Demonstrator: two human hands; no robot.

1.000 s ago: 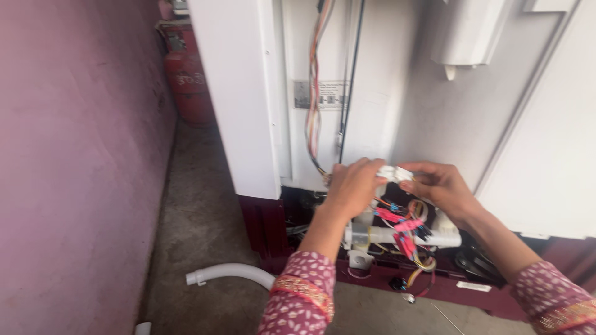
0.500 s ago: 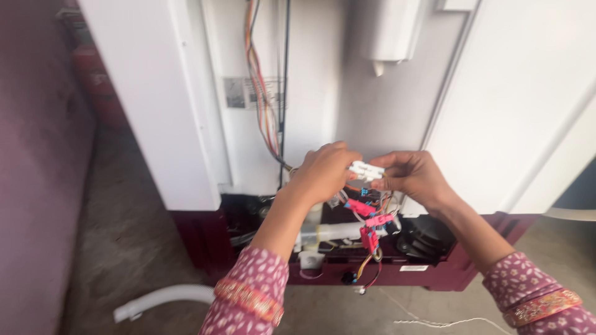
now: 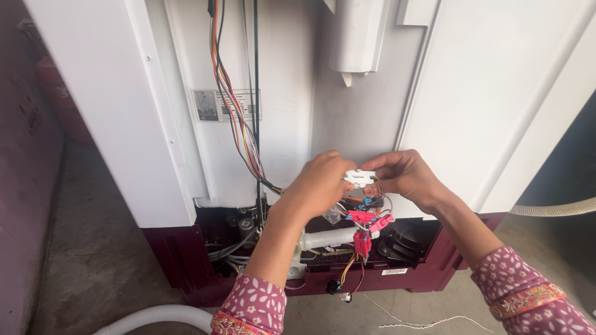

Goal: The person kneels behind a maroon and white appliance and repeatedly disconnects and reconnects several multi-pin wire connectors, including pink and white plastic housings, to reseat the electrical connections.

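Up close, both hands meet on a small white plastic connector (image 3: 360, 178), blocky and hard-edged, held in front of the washer's (image 3: 347, 118) smooth white back panel. The left hand (image 3: 320, 186) is curled, knuckles toward the camera, its fingertips pinched onto the connector's left end. The right hand (image 3: 405, 178) comes in from the other side, thumb and forefinger closed on the right end, remaining fingers folded loosely behind. Both forearms rise from below, wrists bent inward, in maroon sleeves (image 3: 251, 307) printed with small pale flowers.

Thin wires drop from the connector to a cluster of glossy pink clips (image 3: 366, 223) just beneath the hands. Below those lies a short white tube (image 3: 332, 239), round and smooth, inside the open maroon base (image 3: 434, 273), beside a dark ribbed motor part (image 3: 406, 239). A bundle of coloured cables (image 3: 233, 105) runs down the panel past a grey label. A ridged grey hose (image 3: 155, 317) curves over the rough concrete floor (image 3: 99, 248), and a loose white string (image 3: 428, 322) lies near the base.
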